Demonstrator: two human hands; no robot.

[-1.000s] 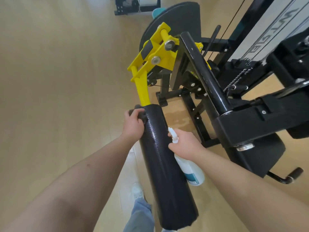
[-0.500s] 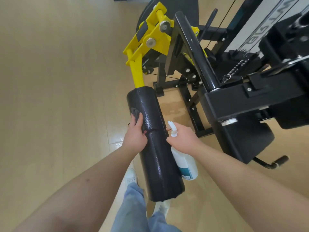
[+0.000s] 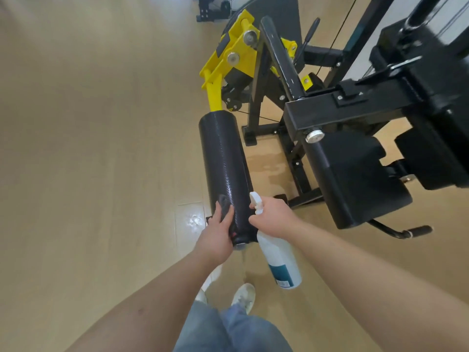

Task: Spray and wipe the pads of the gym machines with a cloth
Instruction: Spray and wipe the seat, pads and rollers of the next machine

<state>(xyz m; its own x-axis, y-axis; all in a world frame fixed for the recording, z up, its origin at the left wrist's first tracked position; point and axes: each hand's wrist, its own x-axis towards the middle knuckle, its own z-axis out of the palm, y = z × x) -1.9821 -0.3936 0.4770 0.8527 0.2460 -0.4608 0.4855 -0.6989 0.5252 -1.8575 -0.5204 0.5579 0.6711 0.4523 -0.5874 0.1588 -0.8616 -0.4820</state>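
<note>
Cloth (image 3: 224, 205) is gripped by the left hand (image 3: 217, 233), bottle (image 3: 280, 260) by the right hand (image 3: 274, 217). The pad's (image 3: 224, 161) near end may be overrun — cloth dropped.

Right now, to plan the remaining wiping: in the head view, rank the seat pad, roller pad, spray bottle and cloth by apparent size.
1. seat pad
2. roller pad, close behind; the wide-angle lens makes this pair unsure
3. spray bottle
4. cloth, mostly hidden under the left hand
</note>
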